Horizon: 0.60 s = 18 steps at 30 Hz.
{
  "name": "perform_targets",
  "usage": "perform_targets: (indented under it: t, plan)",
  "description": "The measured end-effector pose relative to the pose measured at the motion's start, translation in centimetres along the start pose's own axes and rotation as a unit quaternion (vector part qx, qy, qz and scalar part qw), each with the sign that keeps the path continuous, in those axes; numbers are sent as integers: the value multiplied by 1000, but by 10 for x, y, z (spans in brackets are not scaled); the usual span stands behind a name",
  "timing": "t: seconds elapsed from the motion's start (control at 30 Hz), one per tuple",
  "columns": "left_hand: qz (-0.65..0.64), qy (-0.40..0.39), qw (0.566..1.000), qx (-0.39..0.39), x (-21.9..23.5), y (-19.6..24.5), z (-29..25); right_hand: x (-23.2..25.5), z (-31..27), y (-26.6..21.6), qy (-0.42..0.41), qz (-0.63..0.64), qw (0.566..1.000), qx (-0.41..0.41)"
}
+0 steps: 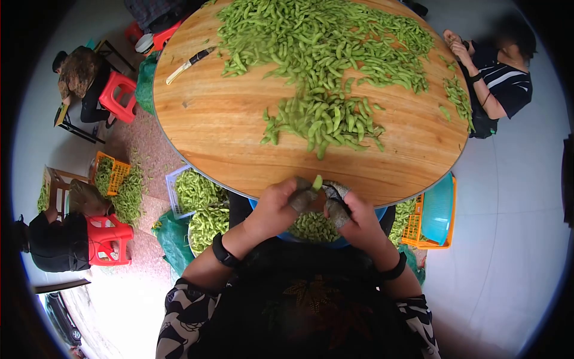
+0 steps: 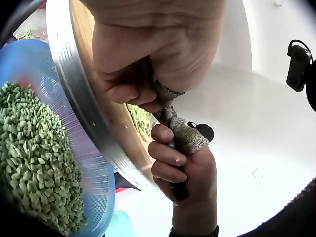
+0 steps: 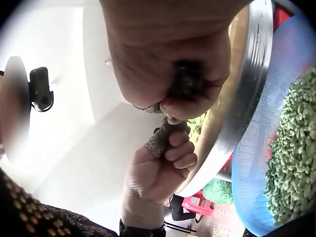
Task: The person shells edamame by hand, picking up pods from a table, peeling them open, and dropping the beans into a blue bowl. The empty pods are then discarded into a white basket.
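Note:
Over the table's near edge, my left hand pinches a green soybean pod between its thumb and fingers. My right hand is close beside it, the two thumbs almost meeting. Its fingers curl round a small tool with a dark handle, whose working end is hidden. Grey wrappings cover the right thumb and the left thumb. Below both hands, a blue mesh basket holds a heap of shelled green beans.
Many pods lie piled on the round wooden table, with a knife at its left. Crates of pods flank my legs, including an orange one. Other people sit left and right, some near red stools.

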<state>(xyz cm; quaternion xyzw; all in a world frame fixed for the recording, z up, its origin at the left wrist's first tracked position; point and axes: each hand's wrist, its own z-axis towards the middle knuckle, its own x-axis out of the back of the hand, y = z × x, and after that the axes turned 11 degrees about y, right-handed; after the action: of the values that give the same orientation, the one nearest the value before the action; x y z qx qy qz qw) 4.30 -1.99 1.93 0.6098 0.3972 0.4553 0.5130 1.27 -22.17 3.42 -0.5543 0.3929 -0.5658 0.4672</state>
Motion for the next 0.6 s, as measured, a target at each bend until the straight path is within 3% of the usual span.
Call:
perform_targets:
  t: [0.1,0.2,0.27,0.3,0.37,0.4,0.43,0.47,0.5,0.57,0.6]
  plan:
    - [-48,24,999,-3,-2,-6,-1,1,-1,-1,-14,19,1000,1]
    - [7,14,999,-47,-3,4,-4,2,0,2,-30,-18,999,26]
    - [230,33,950,-207,-1,10,-5,1,1,-6,-48,51,994,-88]
    - [229,34,951,-206,-1,6,-7,2,1,-7,-49,51,993,-89]
    - [215,43,951,-216,-2,-3,-9,5,3,-8,-122,189,949,-222]
    - [214,45,952,-215,1,-3,-10,8,3,-7,-124,188,948,-223]
    - [16,-23,999,-43,7,-2,-11,10,1,-6,-154,275,909,-272]
    - [-184,-90,970,132,9,-2,-12,12,-1,-4,-182,359,859,-318]
    - [-184,-89,970,134,10,-2,-13,12,-2,1,-182,360,858,-319]
    - [-352,-132,901,215,9,-1,-11,11,-2,13,-227,519,735,-372]
    - [-352,-133,901,217,8,0,-10,10,-2,7,-226,521,735,-372]
